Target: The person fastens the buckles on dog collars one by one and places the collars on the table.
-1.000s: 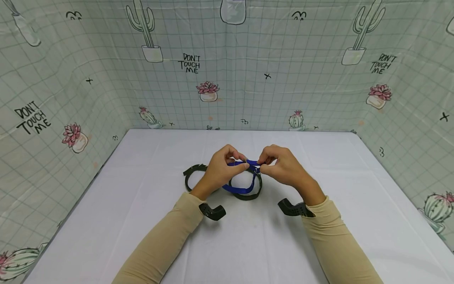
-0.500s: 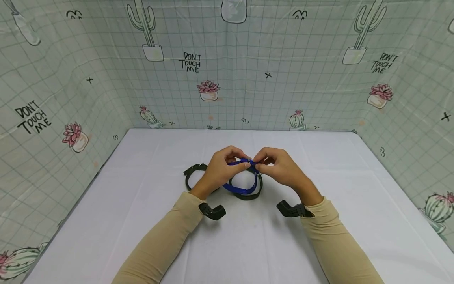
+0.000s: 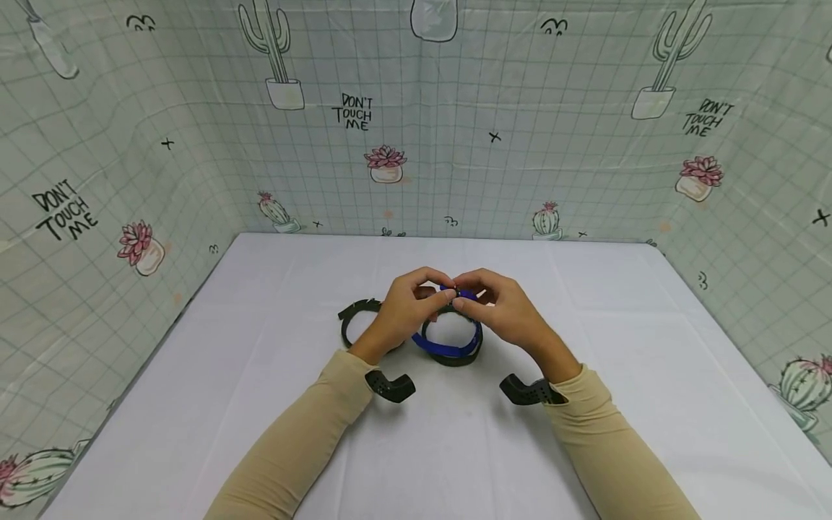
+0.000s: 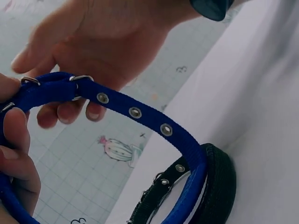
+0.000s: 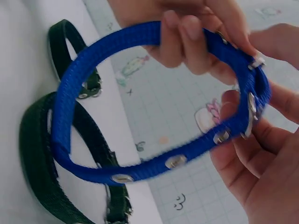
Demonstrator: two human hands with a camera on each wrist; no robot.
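A blue dog collar (image 3: 448, 347), closed into a loop, is held up between both hands near the middle of the table. With thumb and fingers my left hand (image 3: 406, 303) grips its upper side close to the metal buckle (image 5: 252, 108). My right hand (image 3: 500, 307) pinches the collar at the buckle, thumb and fingertips almost meeting the left ones. Metal eyelets (image 4: 135, 112) line the strap. Behind the blue loop stands a dark green collar (image 5: 35, 144), and a second green collar (image 3: 347, 328) lies left, partly hidden by the left hand.
White cloth covers the table (image 3: 416, 448). A grid-patterned curtain (image 3: 448, 166) with cactus drawings encloses the back and sides. Black devices (image 3: 390, 386) are strapped to both wrists.
My right hand has moved left, up against the left hand. The blue strap piece that stretched between the fingers is now gathered at the buckle; the green collars stay in place.
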